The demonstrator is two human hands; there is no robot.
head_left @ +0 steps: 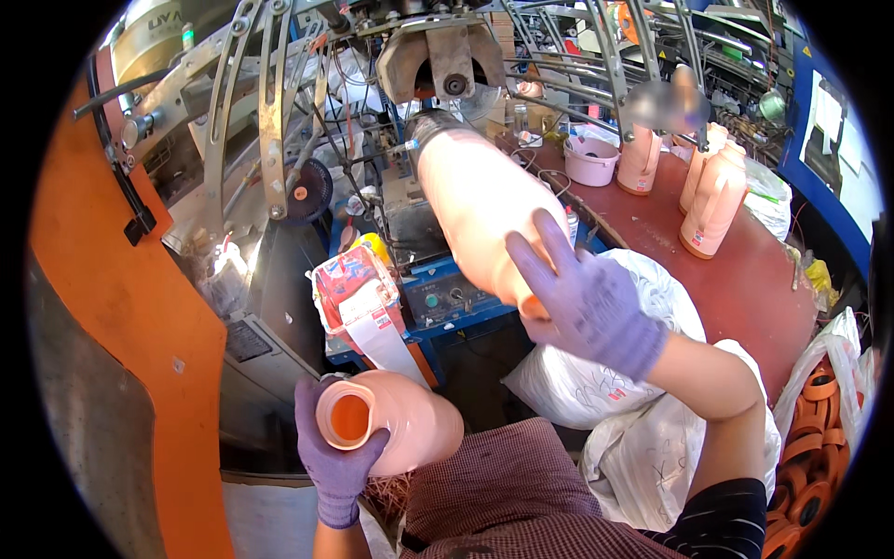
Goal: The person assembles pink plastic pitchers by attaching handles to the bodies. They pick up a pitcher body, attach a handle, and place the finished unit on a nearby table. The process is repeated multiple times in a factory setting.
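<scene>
At the lower left, my gloved left hand is wrapped around the neck end of a pink plastic bottle. Its round open mouth faces me and shows an orange inside. A second pink plastic bottle lies slanted on the machine, its far end against a dark round holder. My gloved right hand grips this bottle's near, narrow end, with two fingers stretched along its side. Behind the holder hangs a metal bracket of the machine.
Several pink bottles stand on a dark red table beside a pale bucket. A red box with a label roll is left of centre. White sacks lie below the table. Orange rings fill a bag at right. An orange machine frame borders the left.
</scene>
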